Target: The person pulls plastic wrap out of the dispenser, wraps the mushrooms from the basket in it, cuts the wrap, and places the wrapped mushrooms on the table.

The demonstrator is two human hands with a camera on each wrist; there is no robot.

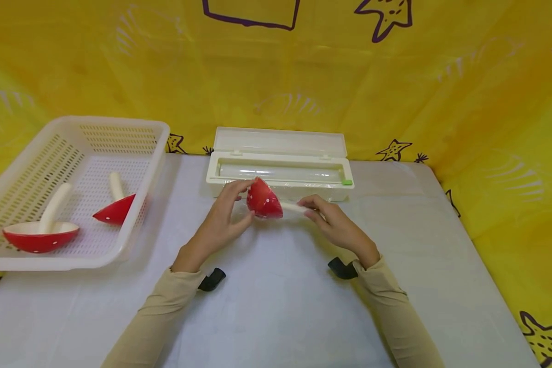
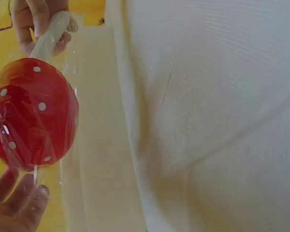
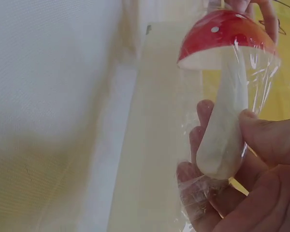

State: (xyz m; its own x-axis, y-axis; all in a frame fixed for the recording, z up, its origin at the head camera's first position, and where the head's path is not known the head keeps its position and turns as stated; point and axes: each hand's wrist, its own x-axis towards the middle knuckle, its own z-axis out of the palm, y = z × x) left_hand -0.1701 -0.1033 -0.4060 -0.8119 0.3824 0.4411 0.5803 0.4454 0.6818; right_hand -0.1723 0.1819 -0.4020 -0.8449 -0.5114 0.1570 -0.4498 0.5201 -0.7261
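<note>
A red toy mushroom (image 1: 265,199) with white dots and a white stem, wrapped in clear plastic film, is held up sideways between both hands. My left hand (image 1: 221,217) holds the cap end, fingers at its upper edge and thumb at its lower edge. My right hand (image 1: 333,222) grips the white stem (image 3: 224,121) between thumb and fingers, with film bunched around the fingertips. Just behind the mushroom stands a white cling film dispenser (image 1: 280,190), its lid raised and a film roll inside.
On the left, a white perforated basket (image 1: 163,153) contains two more red mushrooms, one nearer (image 1: 41,240) and one by the side wall (image 1: 116,210). A yellow patterned curtain (image 1: 276,76) hangs behind the white-covered table (image 1: 276,312). A green slider (image 1: 347,182) sits at the dispenser's right end.
</note>
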